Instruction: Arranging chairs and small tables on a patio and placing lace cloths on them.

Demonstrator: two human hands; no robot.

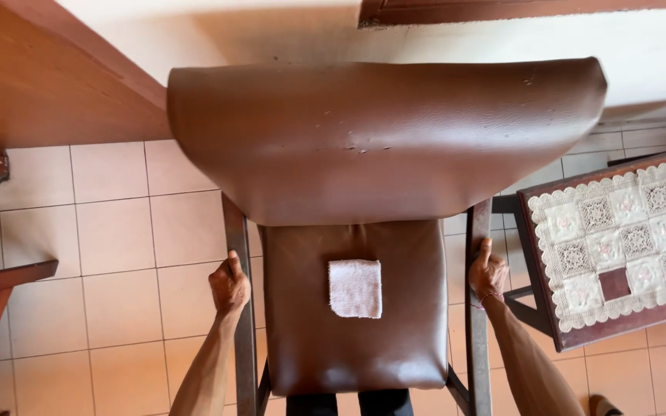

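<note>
Chair (348, 339), brown padded seat, dark frame rails at either side, seen from above; left hand (229, 289) closed around the left rail (237, 254), thumb lying up along it; right hand (487, 271) gripped the right rail (478, 231) likewise (a thin band showed at that wrist); small pale folded cloth (355, 288) lay flat on the seat, between the hands and touching neither; beyond it, the wide brown padded backrest (383, 139); right, a low dark table (580, 331) under a lace cover (626, 231); left, wooden furniture (32, 77) over pale floor tiles (117, 254); farthest, a cream wall (641, 54).
</note>
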